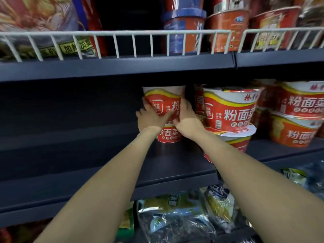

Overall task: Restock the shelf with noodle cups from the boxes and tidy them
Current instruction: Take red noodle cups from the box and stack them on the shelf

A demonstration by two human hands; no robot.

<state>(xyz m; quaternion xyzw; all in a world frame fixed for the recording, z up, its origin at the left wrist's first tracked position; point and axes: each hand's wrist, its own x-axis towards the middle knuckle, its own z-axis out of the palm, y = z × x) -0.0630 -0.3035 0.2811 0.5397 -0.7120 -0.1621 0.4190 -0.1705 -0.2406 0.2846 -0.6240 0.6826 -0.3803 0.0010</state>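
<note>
On the middle shelf [105,151], the upper noodle cup [164,102] sits on a lower cup [169,135], left of the other stacks. It looks light, thin-walled and smooth, so its sides are best held. The left hand [149,118] and right hand [186,118] reach forward, fingers curled around it.

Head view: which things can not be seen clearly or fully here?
- Lower noodle cup of the stack: mostly hidden by the left hand and right hand, which hold the upper noodle cup.
- Upper cup's lid: hidden by the shelf above.
- Packets on the top left: blurred, print unreadable.
- Right-edge cups: cut off by the frame.
- Boxes: not in view.
</note>
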